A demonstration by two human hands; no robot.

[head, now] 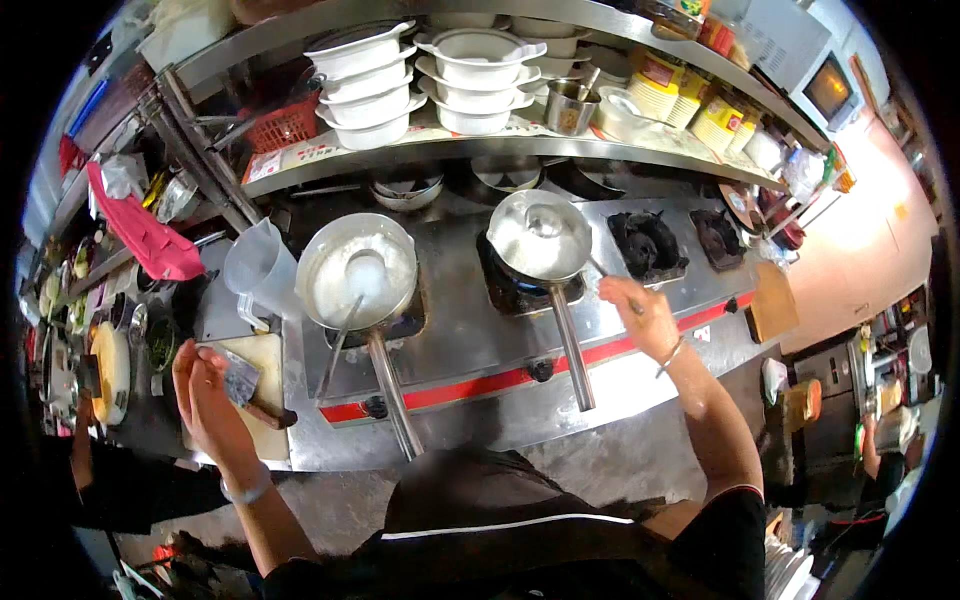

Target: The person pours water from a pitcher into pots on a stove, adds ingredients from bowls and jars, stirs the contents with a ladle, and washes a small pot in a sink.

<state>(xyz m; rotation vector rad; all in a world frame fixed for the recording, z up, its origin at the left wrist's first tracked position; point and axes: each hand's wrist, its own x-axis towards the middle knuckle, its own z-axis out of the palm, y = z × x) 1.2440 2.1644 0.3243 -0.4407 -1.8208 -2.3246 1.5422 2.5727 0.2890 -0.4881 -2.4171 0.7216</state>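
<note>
My right hand [639, 311] grips the handle of a ladle [545, 220], whose bowl rests in the metal saucepan [540, 259] on a gas burner. That saucepan's long handle points toward me. At the left, a second saucepan [302, 289] holds whitish liquid, with another ladle [365, 274] leaning in it. My left hand [206, 397] is raised over the white cutting board [271, 367], fingers together and slightly curled, with nothing visible in it. Beside it on the board lies a cleaver [238, 377] with a dark wooden handle. A clear plastic jug [259, 266] stands behind the board.
Stacked white casserole pots [367, 97] and a steel container [571, 107] stand on the shelf [480, 152] above the stove. Two bare burners [646, 244] lie to the right. A pink cloth [146, 232] hangs at the left. Parts of other people show at both sides.
</note>
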